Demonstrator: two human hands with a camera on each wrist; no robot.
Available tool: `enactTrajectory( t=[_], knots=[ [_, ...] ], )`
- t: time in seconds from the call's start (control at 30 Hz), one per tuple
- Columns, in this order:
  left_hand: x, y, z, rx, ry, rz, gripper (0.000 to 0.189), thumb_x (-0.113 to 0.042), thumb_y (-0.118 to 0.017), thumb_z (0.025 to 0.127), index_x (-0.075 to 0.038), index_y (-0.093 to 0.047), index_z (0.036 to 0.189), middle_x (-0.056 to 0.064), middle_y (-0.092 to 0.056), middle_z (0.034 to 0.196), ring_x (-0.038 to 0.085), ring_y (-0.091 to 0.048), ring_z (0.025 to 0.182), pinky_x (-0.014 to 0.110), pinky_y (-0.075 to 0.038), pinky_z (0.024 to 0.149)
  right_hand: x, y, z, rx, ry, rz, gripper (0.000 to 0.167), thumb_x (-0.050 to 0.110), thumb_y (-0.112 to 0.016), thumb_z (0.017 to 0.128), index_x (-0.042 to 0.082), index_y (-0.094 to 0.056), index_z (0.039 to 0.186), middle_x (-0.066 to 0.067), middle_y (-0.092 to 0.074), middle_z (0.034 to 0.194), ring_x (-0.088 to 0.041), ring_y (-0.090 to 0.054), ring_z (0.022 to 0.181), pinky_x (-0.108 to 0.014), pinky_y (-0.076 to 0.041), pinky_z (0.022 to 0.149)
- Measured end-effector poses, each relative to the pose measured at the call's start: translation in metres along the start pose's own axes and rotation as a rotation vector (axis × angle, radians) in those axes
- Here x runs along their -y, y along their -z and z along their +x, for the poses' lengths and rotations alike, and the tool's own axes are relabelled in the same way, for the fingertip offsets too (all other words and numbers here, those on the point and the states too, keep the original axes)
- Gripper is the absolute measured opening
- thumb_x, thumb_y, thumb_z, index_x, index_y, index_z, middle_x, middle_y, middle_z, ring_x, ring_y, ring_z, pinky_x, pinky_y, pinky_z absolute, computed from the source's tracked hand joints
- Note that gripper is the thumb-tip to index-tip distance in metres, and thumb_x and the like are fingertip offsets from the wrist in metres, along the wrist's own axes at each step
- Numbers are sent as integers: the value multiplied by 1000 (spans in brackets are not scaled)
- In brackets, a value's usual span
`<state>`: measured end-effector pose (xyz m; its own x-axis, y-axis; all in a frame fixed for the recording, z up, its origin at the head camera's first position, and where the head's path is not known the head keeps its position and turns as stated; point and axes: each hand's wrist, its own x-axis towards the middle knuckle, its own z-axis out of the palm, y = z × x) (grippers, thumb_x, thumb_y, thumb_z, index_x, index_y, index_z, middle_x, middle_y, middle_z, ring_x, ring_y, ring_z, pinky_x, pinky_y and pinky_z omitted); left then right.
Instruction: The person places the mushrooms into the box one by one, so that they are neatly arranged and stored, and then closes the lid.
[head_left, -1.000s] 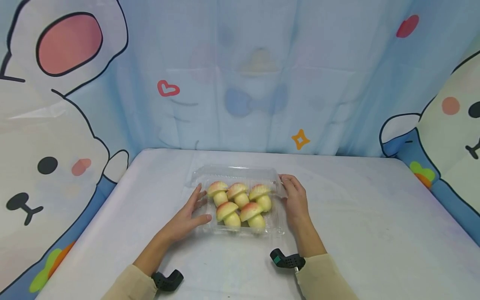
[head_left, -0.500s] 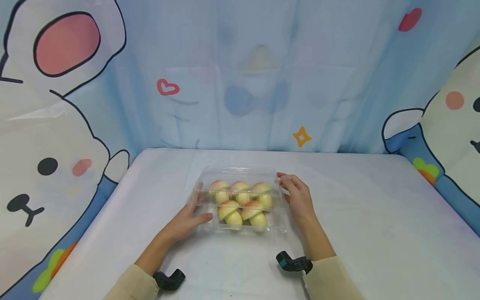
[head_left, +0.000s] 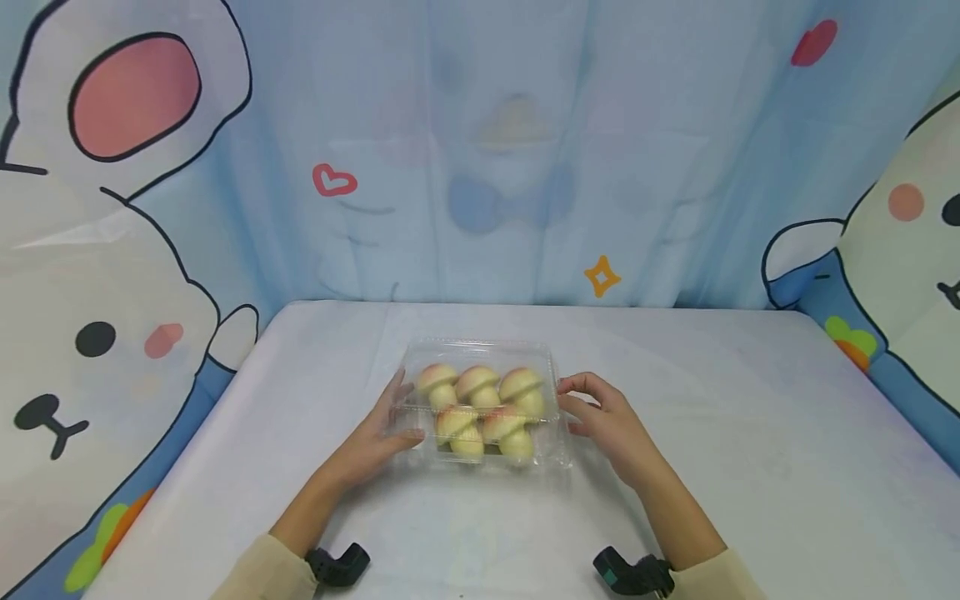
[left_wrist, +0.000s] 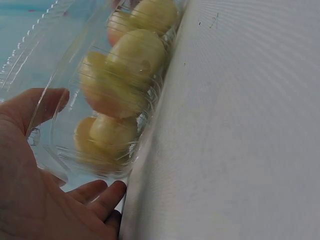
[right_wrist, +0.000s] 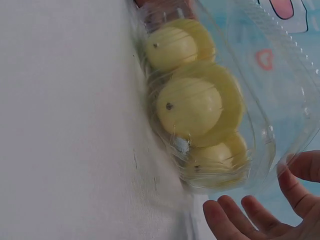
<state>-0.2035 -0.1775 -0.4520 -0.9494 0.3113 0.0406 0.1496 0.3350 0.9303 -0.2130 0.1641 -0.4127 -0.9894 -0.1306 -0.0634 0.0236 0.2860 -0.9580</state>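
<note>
A clear plastic clamshell box (head_left: 551, 454) stands on the white table, holding several pale yellow mushroom-shaped pieces (head_left: 478, 385) with reddish caps. Its hinged lid (head_left: 480, 350) slants down over the pieces, its front edge still above the near rim. At the box's left end, my left hand (head_left: 367, 446) rests with fingers spread and fairly straight, the thumb toward the front. My right hand (head_left: 603, 417) is at the right end; in the right wrist view its thumb and index fingertip (right_wrist: 284, 170) pinch the lid's corner. The other right fingers sit apart from the box.
The white-covered table (head_left: 750, 433) extends around the box on all sides. Behind it hangs a blue printed curtain (head_left: 510, 233) with cartoon animals at both sides. A black wrist camera (head_left: 337, 565) is strapped on each forearm, beside beige sleeves.
The lid has swung forward and down over the mushroom-shaped pieces. My right hand has come lower and toward me, its forearm shifting right. The left hand has stayed at the box's left end.
</note>
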Motion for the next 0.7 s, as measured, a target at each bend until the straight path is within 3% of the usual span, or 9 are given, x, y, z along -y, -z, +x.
enactTrajectory(
  t=[0.2,0.4,0.53,0.7],
  knots=[
    [-2,4,0,13,-19,-53,99,-9,-65,98,-9,6,166,28,-15,169,55,-26,151,66,-37,114,4,3,-21,81,-3,7,46,18,-59,103,10,-46,147,-19,-42,156,-41,-53,136,-43,-60,93],
    [0,22,-5,70,-76,-69,98,-6,-63,94,-8,4,166,33,-18,166,60,-26,149,66,-40,111,4,0,-35,131,-1,36,61,17,-60,103,16,-34,158,-22,-37,160,-44,-53,136,-44,-60,90],
    [0,35,-10,135,-81,-82,97,-7,-60,90,-10,0,167,34,-25,164,58,-30,148,54,-47,106,5,-1,-40,134,-11,40,67,16,-60,102,19,-28,161,-22,-37,159,-42,-55,133,-43,-61,88],
    [-3,44,-12,180,-44,-164,93,-1,-47,87,-8,2,166,34,-24,164,55,-35,146,40,-39,103,5,1,-43,127,-25,20,75,13,-62,99,19,-23,163,-23,-40,155,-31,-64,118,-42,-62,81]
  ],
)
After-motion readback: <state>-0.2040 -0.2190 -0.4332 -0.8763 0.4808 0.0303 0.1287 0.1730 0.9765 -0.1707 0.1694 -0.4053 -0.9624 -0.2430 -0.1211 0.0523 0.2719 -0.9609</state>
